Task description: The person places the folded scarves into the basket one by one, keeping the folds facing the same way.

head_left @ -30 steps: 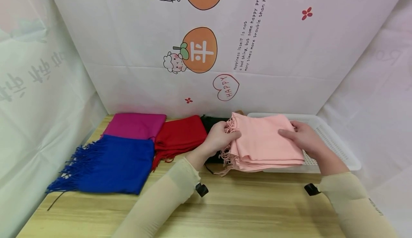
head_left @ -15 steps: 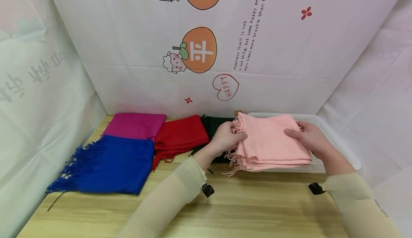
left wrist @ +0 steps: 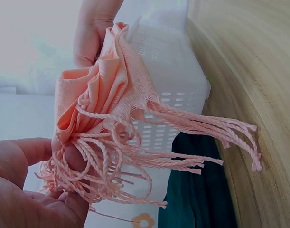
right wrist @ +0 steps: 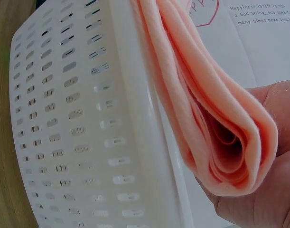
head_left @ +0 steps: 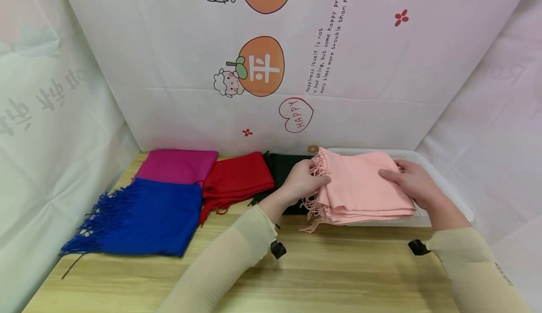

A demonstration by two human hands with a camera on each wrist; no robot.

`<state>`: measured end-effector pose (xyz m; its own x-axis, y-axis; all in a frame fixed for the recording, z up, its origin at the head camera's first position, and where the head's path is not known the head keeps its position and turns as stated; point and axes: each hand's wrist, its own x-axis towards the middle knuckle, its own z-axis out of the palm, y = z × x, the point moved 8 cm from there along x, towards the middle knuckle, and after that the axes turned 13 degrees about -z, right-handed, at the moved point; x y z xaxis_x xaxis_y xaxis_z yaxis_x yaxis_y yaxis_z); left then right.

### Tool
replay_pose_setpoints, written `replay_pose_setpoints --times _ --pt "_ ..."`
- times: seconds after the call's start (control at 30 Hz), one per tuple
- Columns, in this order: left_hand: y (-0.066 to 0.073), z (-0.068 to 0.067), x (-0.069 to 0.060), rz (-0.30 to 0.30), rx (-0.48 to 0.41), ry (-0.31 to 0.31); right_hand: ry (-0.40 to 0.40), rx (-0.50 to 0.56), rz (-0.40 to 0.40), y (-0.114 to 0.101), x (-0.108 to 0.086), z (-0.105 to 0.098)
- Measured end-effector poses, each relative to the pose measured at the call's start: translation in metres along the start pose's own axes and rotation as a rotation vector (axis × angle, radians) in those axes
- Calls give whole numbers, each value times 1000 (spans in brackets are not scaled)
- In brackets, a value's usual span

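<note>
A folded pink scarf with twisted fringe is held between both hands, above the white perforated basket. At its fringed left edge my left hand pinches the layers, thumb on top; in the left wrist view the fringe hangs loose past the fingers. My right hand grips the right folded edge, thumb on top and fingers beneath. The right wrist view shows the rolled layers of the scarf beside the basket's wall. Most of the basket's inside is hidden under the scarf.
On the wooden table lie more folded scarves: a blue one, a magenta one, a red one and a dark green one, partly behind the left hand. A printed white cloth stands behind.
Both hands have carried the pink scarf to the right, further over the basket. More of the dark green scarf shows now. The other scarves lie where they were.
</note>
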<state>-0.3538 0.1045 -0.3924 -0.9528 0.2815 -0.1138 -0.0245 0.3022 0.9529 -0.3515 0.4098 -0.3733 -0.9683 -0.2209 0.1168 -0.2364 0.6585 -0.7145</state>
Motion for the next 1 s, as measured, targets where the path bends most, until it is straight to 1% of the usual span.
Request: replay_pose_setpoints --times 0.17,0.27,0.4,0.6,0.77,1.0 --pt "2 5 2 4 -2 -19 16 -34 10 5 1 -6" --pt "4 8 3 14 -4 -28 28 -28 17 8 0 -9" --pt "5 12 3 19 -2 -25 36 -13 24 13 -1 -10" --pt "7 15 3 24 -1 -24 43 -29 30 18 0 -13" --pt "6 18 5 12 -11 2 42 -36 28 19 0 -15" --pt "5 24 9 -3 15 34 29 -69 49 25 -2 -19"
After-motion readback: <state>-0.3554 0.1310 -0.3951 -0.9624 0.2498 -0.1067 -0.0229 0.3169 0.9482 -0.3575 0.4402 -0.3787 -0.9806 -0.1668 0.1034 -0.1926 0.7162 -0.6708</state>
